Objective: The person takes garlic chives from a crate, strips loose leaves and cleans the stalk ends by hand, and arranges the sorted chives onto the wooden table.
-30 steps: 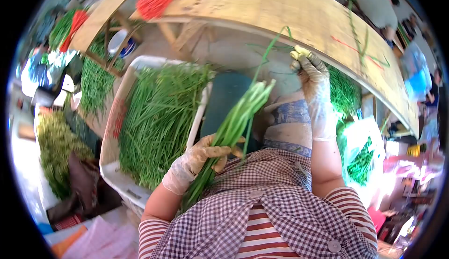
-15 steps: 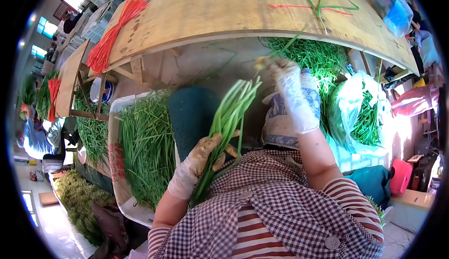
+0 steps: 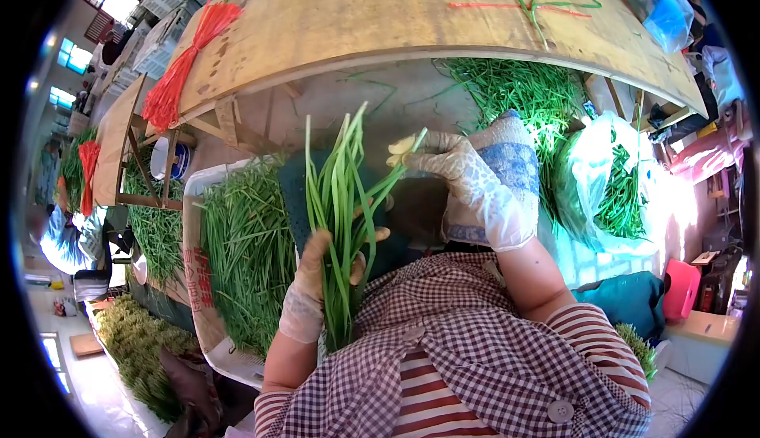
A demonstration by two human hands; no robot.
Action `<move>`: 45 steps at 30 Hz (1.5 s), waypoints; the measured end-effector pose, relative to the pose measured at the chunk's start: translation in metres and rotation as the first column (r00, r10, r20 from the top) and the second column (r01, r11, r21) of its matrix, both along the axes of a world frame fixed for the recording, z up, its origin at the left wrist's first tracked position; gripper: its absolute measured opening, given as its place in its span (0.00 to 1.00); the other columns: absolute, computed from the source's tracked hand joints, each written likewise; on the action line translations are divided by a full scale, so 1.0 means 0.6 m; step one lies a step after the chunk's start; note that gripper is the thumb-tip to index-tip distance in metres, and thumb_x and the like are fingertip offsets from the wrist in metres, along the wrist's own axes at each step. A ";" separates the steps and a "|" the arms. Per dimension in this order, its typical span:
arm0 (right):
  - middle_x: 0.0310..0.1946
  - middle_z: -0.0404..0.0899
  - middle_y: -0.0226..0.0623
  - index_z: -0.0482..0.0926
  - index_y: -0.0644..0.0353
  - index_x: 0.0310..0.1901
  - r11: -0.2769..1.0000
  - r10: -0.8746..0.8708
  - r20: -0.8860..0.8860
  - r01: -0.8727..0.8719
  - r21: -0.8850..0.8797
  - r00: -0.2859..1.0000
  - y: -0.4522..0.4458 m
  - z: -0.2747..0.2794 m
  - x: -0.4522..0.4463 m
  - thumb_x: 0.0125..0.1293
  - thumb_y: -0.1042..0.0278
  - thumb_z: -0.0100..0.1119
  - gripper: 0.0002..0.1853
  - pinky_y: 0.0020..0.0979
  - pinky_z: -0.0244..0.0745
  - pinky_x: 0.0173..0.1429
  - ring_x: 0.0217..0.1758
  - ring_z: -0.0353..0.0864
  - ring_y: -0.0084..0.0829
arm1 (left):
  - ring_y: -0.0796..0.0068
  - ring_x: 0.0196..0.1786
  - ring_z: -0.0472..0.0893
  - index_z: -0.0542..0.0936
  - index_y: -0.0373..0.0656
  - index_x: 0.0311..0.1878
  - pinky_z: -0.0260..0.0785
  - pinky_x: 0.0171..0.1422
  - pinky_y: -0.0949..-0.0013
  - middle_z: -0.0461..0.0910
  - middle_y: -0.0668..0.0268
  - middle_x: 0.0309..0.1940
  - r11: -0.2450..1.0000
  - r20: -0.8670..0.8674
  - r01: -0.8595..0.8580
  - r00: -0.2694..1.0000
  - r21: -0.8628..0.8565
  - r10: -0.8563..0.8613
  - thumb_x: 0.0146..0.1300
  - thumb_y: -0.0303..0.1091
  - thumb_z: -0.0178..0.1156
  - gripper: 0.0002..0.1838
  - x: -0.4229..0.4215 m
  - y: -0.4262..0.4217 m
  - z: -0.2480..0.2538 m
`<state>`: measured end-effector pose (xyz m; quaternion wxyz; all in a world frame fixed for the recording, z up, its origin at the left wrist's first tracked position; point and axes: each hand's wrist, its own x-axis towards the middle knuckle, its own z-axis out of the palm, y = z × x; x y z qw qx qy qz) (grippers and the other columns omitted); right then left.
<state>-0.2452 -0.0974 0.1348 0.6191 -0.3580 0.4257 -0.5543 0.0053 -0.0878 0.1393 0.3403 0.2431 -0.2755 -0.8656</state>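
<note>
A loose bunch of long green stalks [image 3: 339, 208] stands nearly upright before my chest, its pale ends fanned out at the top. My left hand [image 3: 321, 276], in a thin clear glove, is wrapped round the lower part of the bunch. The gloved right hand [image 3: 434, 157] pinches the tip of one stalk [image 3: 408, 151] that leans out to the right of the others. Beside the left forearm, a white box [image 3: 207, 280] holds a thick heap of similar green stalks [image 3: 249, 252].
A wooden table [image 3: 340, 15] crosses the top, bearing red ties [image 3: 190, 66] and a few green strands [image 3: 532, 4]. Under its right side lie more greens [image 3: 518, 90] near a plastic bag [image 3: 582, 189]. Another person's blue sleeve [image 3: 67, 240] shows at far left.
My right hand has come down and left from near the table edge and now pinches a stalk of the bunch. The bunch has turned more upright and its tips have spread.
</note>
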 end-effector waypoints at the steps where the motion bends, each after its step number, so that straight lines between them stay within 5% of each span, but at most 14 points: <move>1: 0.41 0.85 0.40 0.82 0.68 0.46 1.000 0.003 -0.021 -0.004 -0.008 1.000 0.001 -0.004 -0.001 0.59 0.75 0.66 0.13 0.27 0.78 0.53 0.48 0.83 0.27 | 0.63 0.38 0.83 0.64 0.32 0.67 0.71 0.18 0.77 0.80 0.52 0.49 0.998 0.112 0.041 0.993 -0.042 -0.036 0.62 0.48 0.60 0.38 0.008 -0.004 -0.002; 4: 0.39 0.86 0.38 0.84 0.65 0.45 0.996 0.000 -0.284 -0.025 -0.087 0.959 0.001 -0.022 -0.012 0.56 0.74 0.68 0.13 0.26 0.78 0.51 0.45 0.83 0.25 | 0.77 0.20 0.75 0.70 0.30 0.63 0.60 0.17 0.81 0.84 0.52 0.36 0.995 0.428 0.061 0.904 -0.084 -0.020 0.56 0.30 0.60 0.30 0.022 -0.010 0.008; 8: 0.34 0.86 0.37 0.86 0.62 0.40 0.994 0.033 -0.568 -0.085 -0.066 0.822 0.006 -0.021 -0.028 0.53 0.73 0.70 0.11 0.26 0.80 0.46 0.38 0.84 0.23 | 0.77 0.20 0.75 0.74 0.30 0.56 0.60 0.16 0.81 0.83 0.52 0.32 0.980 0.495 0.140 0.867 -0.139 -0.054 0.56 0.26 0.59 0.23 0.029 -0.014 0.002; 11: 0.31 0.86 0.36 0.87 0.60 0.37 0.984 -0.175 -0.694 0.101 -0.147 0.698 -0.005 -0.027 -0.049 0.53 0.71 0.70 0.09 0.27 0.81 0.41 0.33 0.85 0.23 | 0.76 0.18 0.74 0.78 0.31 0.48 0.61 0.18 0.79 0.84 0.53 0.33 0.978 0.485 0.177 0.868 -0.108 -0.104 0.58 0.25 0.59 0.14 0.036 -0.015 0.010; 12: 0.33 0.86 0.37 0.85 0.64 0.39 0.965 -0.148 -0.577 0.246 0.095 0.803 0.001 0.022 -0.058 0.54 0.80 0.67 0.09 0.23 0.80 0.42 0.36 0.83 0.21 | 0.77 0.18 0.74 0.78 0.31 0.48 0.61 0.18 0.79 0.84 0.53 0.33 0.984 0.468 0.143 0.880 -0.105 -0.078 0.58 0.25 0.60 0.14 0.040 -0.013 0.012; 15: 0.37 0.86 0.36 0.86 0.61 0.42 0.796 -0.540 -0.774 0.501 -0.341 0.331 -0.039 -0.075 -0.172 0.56 0.77 0.68 0.11 0.24 0.79 0.45 0.37 0.82 0.21 | 0.77 0.18 0.75 0.78 0.31 0.47 0.62 0.18 0.79 0.84 0.53 0.33 0.993 0.430 0.068 0.902 -0.098 -0.019 0.57 0.25 0.60 0.15 0.055 -0.003 0.012; 17: 0.39 0.85 0.41 0.83 0.59 0.48 0.775 -0.585 -0.800 0.386 -0.501 0.136 -0.022 -0.057 -0.185 0.59 0.63 0.67 0.16 0.29 0.79 0.46 0.43 0.84 0.30 | 0.77 0.18 0.75 0.78 0.31 0.48 0.63 0.18 0.79 0.84 0.52 0.34 0.993 0.424 0.058 0.906 -0.100 -0.010 0.57 0.25 0.60 0.15 0.063 -0.003 0.004; 20: 0.44 0.84 0.39 0.79 0.58 0.55 0.915 -0.396 -0.562 0.262 -0.306 0.727 -0.012 -0.001 -0.098 0.63 0.57 0.64 0.21 0.30 0.78 0.50 0.49 0.81 0.31 | 0.77 0.18 0.75 0.77 0.30 0.48 0.65 0.20 0.79 0.84 0.51 0.35 0.988 0.438 0.112 0.898 -0.110 -0.053 0.56 0.25 0.60 0.16 0.046 -0.001 0.009; 24: 0.45 0.84 0.40 0.75 0.66 0.58 0.999 0.000 -0.237 -0.008 -0.032 0.971 -0.011 0.036 -0.020 0.66 0.57 0.62 0.25 0.28 0.77 0.53 0.49 0.81 0.31 | 0.77 0.22 0.77 0.77 0.31 0.50 0.69 0.23 0.78 0.85 0.53 0.37 0.971 0.411 0.228 0.893 -0.069 -0.180 0.57 0.25 0.60 0.17 0.025 0.002 0.009; 26: 0.44 0.84 0.41 0.76 0.69 0.56 0.998 0.060 0.036 -0.060 0.001 0.998 -0.017 0.027 -0.008 0.65 0.60 0.64 0.24 0.26 0.77 0.52 0.47 0.82 0.30 | 0.78 0.23 0.78 0.77 0.31 0.52 0.69 0.24 0.78 0.85 0.54 0.38 0.965 0.462 0.245 0.869 -0.094 -0.175 0.57 0.25 0.61 0.18 0.019 0.004 0.017; 32: 0.39 0.86 0.38 0.84 0.66 0.44 0.965 0.212 -0.221 -0.240 -0.108 0.952 -0.016 0.037 -0.040 0.60 0.71 0.65 0.12 0.27 0.77 0.52 0.42 0.83 0.26 | 0.80 0.25 0.78 0.77 0.32 0.53 0.68 0.25 0.78 0.85 0.56 0.38 0.951 0.518 0.263 0.844 -0.164 -0.143 0.57 0.25 0.64 0.20 0.045 -0.007 0.002; 39: 0.31 0.86 0.39 0.86 0.62 0.43 0.855 0.494 -0.592 -0.478 0.200 0.637 -0.012 0.070 -0.036 0.56 0.67 0.68 0.14 0.27 0.76 0.44 0.35 0.83 0.24 | 0.79 0.18 0.75 0.79 0.29 0.47 0.65 0.20 0.78 0.85 0.52 0.35 0.951 0.606 0.248 0.791 -0.185 -0.088 0.53 0.25 0.64 0.17 0.034 -0.007 0.011; 43: 0.35 0.86 0.38 0.86 0.62 0.42 0.902 0.265 -0.614 -0.416 -0.115 0.743 -0.013 0.033 -0.053 0.56 0.66 0.68 0.13 0.29 0.76 0.44 0.33 0.83 0.28 | 0.79 0.17 0.74 0.78 0.29 0.49 0.63 0.18 0.79 0.85 0.51 0.34 0.957 0.446 0.283 0.866 -0.066 -0.225 0.54 0.25 0.62 0.18 0.053 -0.011 -0.001; 45: 0.38 0.86 0.41 0.85 0.60 0.46 0.962 0.268 -0.525 -0.249 0.108 0.808 -0.012 0.026 -0.086 0.58 0.63 0.66 0.16 0.30 0.78 0.48 0.42 0.85 0.32 | 0.81 0.17 0.72 0.77 0.30 0.51 0.61 0.19 0.80 0.85 0.53 0.35 0.962 0.359 0.273 0.900 -0.020 -0.248 0.54 0.26 0.63 0.20 0.062 -0.011 -0.006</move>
